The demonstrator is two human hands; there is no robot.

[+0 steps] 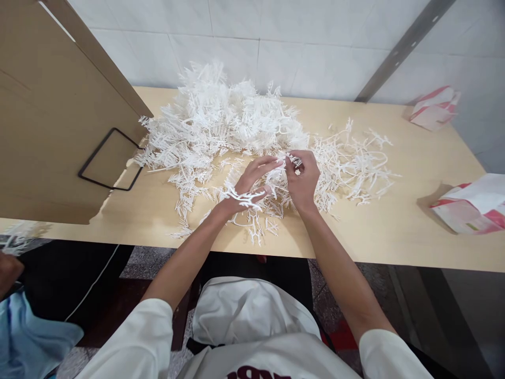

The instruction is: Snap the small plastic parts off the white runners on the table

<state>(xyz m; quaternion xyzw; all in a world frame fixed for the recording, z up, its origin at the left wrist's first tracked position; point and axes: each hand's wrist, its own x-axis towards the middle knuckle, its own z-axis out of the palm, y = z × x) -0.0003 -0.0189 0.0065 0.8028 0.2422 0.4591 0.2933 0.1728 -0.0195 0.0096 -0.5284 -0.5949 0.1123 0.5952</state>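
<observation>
My left hand (252, 179) is above the table with its fingers curved toward the right, around a white branched plastic piece (245, 199) that stretches over the thumb and wrist. Close beside it, my right hand (303, 176) pinches white plastic bits (295, 160) between thumb and fingers. The two sets of fingertips almost meet; which bits join there is too small to tell. Behind both hands rises a big heap of small white branched plastic pieces (236, 116). Longer, curved white stems (355, 163) lie to the right of the hands.
A cardboard sheet (59, 105) stands at the left, by a black wire frame (108, 184). Two red-and-white paper bags, one nearer (473, 205) and one farther (436, 108), sit at the right. A tiled wall backs the table (394, 231). Another person's hand (8, 273) shows at far left.
</observation>
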